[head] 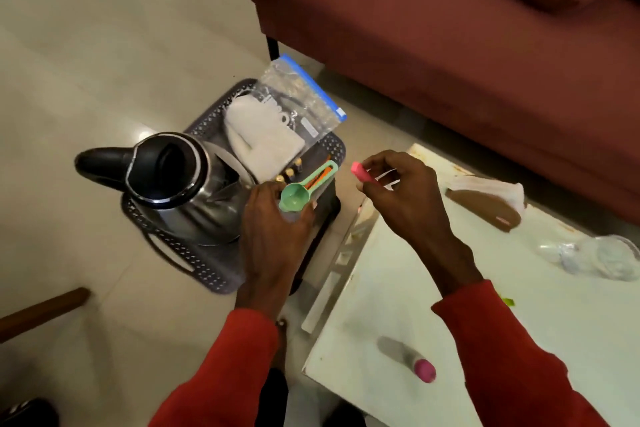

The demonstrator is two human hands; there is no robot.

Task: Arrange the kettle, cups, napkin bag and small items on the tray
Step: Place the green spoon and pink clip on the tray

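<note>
Kettle (173, 184) is standing on the grey perforated tray (207, 274), beside the napkin bag (287, 114), whose printing is too blurred for reading. Left hand (273, 222) is curling around a green scoop (298, 194), hiding whatever is sitting beneath. Right hand (401, 191) is pinching a pink-capped item (362, 173) above the table (485, 322) edge.

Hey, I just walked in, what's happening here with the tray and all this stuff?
A person is loading a dark perforated tray that sits on the floor beside a white table. A steel kettle and a clear zip bag of napkins are already on it. The left hand holds a green measuring spoon over the tray, while the right hand pinches a small pink item just beside it.
</note>
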